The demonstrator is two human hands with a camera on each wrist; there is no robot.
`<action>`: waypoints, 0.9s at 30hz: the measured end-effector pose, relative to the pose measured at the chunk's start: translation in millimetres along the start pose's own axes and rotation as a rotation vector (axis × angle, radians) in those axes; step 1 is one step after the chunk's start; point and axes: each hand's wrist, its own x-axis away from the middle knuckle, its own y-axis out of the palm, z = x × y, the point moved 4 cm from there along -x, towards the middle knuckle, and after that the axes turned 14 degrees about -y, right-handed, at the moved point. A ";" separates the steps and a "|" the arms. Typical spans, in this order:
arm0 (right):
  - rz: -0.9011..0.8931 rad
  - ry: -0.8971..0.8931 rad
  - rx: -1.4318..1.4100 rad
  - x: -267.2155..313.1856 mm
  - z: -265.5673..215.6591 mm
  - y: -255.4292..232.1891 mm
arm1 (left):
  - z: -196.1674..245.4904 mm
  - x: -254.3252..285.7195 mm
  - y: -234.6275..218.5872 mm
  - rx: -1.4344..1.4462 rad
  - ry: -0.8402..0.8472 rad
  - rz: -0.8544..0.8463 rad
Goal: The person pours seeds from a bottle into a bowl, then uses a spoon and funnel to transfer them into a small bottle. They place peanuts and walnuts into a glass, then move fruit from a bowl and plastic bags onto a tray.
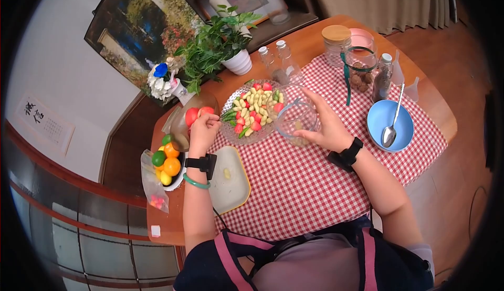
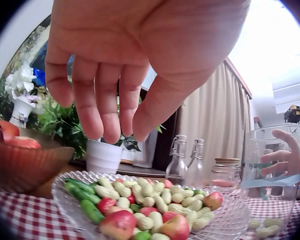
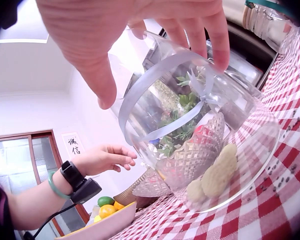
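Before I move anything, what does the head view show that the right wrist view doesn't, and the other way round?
Only the head view shows the blue bowl with the spoon in it, and the plastic bag beside the fruit.

Only the right wrist view shows the small dark specks scattered on the checked cloth.

Both show the right hand holding the glass jar, the peanuts inside it, and the left hand.

- Tablecloth (image 1: pixel 299 191): red-and-white check
- Bowl (image 1: pixel 378 120) at three o'clock: light blue
- Plant pot (image 1: pixel 239 63) at twelve: white
- Peanuts (image 1: pixel 255 100): pale tan
- Tray (image 1: pixel 230 159) at seven: whitish, yellow rim
- Curtain (image 1: pixel 386 2): beige
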 end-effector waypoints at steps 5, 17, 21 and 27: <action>0.002 -0.004 0.020 2.1 4.3 2.8 | -23.8 20.2 -17.0 -0.055 -0.089 -0.163; -0.010 -0.001 0.043 0.1 -1.9 2.5 | -21.8 101.7 -0.9 -0.760 -0.220 -0.528; -0.011 0.014 0.024 0.0 -2.1 2.0 | -33.7 111.3 13.3 -0.830 -0.210 -0.584; -0.003 0.007 0.024 2.4 1.8 3.3 | -19.5 116.8 -3.4 -0.746 -0.181 -0.511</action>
